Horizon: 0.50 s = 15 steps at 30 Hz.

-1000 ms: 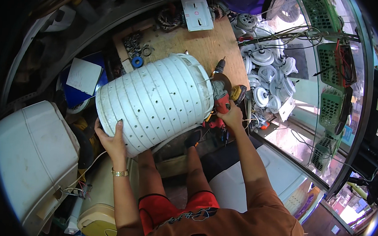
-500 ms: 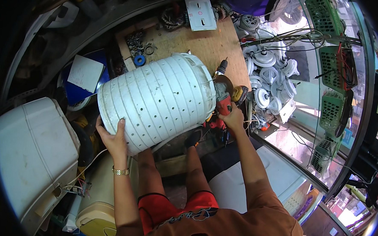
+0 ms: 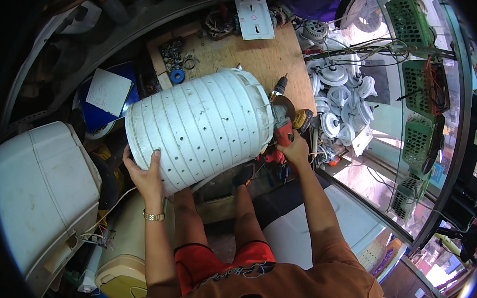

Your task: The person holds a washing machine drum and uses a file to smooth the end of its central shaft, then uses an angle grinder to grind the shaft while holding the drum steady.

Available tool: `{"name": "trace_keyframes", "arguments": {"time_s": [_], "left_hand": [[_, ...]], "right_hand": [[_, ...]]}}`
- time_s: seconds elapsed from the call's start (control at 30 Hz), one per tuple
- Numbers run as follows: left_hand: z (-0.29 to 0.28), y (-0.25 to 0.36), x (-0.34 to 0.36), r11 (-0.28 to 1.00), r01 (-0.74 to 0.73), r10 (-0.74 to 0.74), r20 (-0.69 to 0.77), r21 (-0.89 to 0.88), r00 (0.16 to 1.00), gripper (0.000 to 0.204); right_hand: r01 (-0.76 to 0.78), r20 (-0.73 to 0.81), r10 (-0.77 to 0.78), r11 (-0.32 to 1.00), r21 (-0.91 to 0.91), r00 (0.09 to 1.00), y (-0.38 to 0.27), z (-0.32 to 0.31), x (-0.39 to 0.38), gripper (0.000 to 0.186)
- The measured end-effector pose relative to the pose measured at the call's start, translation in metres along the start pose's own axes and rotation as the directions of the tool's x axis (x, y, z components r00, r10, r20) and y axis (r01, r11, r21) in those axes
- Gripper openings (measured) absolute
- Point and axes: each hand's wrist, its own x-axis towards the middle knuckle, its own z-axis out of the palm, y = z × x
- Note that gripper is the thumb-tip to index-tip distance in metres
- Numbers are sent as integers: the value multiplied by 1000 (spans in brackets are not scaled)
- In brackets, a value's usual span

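A white perforated washing-machine drum (image 3: 199,128) lies on its side across the near edge of the wooden workbench. My left hand (image 3: 147,174) is closed around its left rim, thumb on the outer wall and fingers out of sight behind it. In my right hand (image 3: 298,150) is a red and grey angle grinder (image 3: 284,132), gripped by its body. The grinder's disc (image 3: 283,104) stands close to the drum's right end; whether they touch I cannot tell. Just behind the disc lies a cordless drill (image 3: 301,119) with a yellow and black battery, its chuck pointing away from me.
Loose screws (image 3: 171,54) and a blue tape roll (image 3: 177,76) lie on the workbench (image 3: 254,58). White pulley-like parts (image 3: 333,100) are heaped at the right. Green baskets (image 3: 420,138) hang beside the glass. A large white casing (image 3: 48,177) stands at my left, a yellowish tub (image 3: 121,275) nearer.
The drum and my left hand have shifted very slightly to the right, and the drum's holes sit a little differently. My right hand keeps its hold on the grinder.
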Motion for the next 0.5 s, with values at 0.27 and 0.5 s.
{"name": "trace_keyframes", "arguments": {"time_s": [0.27, 0.5], "left_hand": [[1, 0, -1, 999, 23, -23, -1, -49, 1000, 81], [0, 1, -1, 998, 26, -25, 10, -52, 1000, 80]], "right_hand": [[-17, -38, 17, 1000, 9, 999, -4, 0, 2, 88], [-23, 11, 23, 1000, -4, 1000, 0, 0, -2, 87]]}}
